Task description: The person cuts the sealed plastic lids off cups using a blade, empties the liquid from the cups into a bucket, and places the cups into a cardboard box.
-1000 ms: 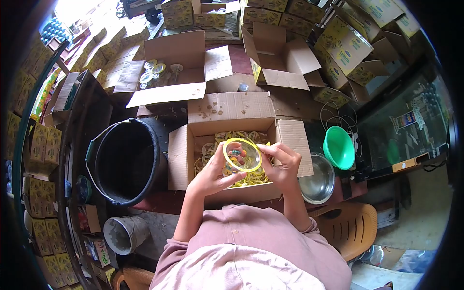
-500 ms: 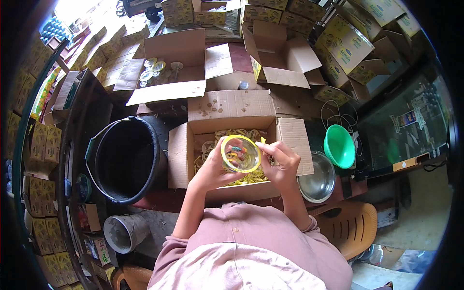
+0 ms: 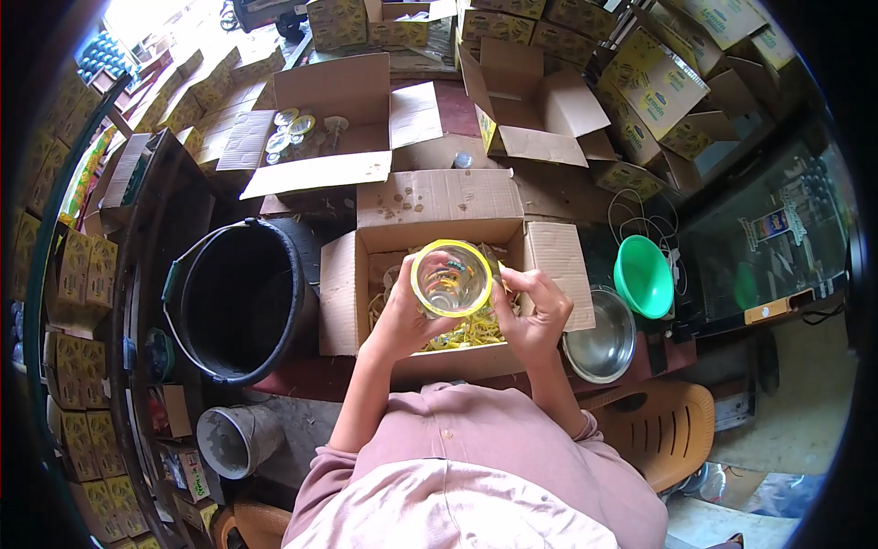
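Observation:
My left hand [image 3: 399,316] is closed around a clear plastic cup [image 3: 447,297] with a yellow rim, its round mouth tilted up toward me. Coloured print shows through the cup's wall. At the right side of the rim, my right hand [image 3: 535,311] has thumb and fingers pinched together; what sits between them is hidden. Both hands are above an open cardboard box [image 3: 558,265], which holds a heap of yellow strips and scraps [image 3: 471,335].
Left of the box stands a black bucket [image 3: 294,302]; a metal bowl [image 3: 599,343] and green bowl [image 3: 643,276] are on the right. Behind, one open carton [image 3: 315,172] contains several yellow-rimmed cups [image 3: 300,125], beside another open carton [image 3: 544,146]. A grey bucket [image 3: 224,448] stands low left.
The cup has shifted slightly left and turned, so its coloured print shows differently. My right hand has moved slightly down along the rim; the yellow bit at its fingertips no longer shows.

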`<move>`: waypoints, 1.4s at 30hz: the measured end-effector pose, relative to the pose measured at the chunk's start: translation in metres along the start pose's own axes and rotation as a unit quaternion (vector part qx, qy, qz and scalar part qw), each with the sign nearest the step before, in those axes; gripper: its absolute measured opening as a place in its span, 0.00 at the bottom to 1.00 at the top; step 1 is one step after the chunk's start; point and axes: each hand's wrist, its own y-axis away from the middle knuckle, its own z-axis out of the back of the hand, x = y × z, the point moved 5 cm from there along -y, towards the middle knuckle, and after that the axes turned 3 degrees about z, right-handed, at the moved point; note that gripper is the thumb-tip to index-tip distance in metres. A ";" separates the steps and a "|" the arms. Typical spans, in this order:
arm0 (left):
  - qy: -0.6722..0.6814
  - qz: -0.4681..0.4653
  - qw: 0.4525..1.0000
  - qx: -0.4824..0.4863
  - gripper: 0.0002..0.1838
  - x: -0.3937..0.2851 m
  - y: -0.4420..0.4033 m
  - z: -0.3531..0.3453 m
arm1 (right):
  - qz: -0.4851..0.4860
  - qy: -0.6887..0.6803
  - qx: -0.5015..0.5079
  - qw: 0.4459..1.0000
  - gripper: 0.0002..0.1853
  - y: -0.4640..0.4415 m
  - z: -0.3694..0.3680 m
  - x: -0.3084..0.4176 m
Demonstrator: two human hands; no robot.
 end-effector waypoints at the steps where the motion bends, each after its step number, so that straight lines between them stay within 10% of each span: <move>1: -0.011 -0.003 1.000 0.002 0.37 0.000 0.001 -0.001 | -0.002 0.003 -0.005 1.000 0.12 0.002 0.000 0.000; 42: 0.069 0.021 0.996 0.058 0.35 -0.002 0.005 -0.011 | -0.011 -0.059 -0.007 0.998 0.14 0.005 0.003 0.000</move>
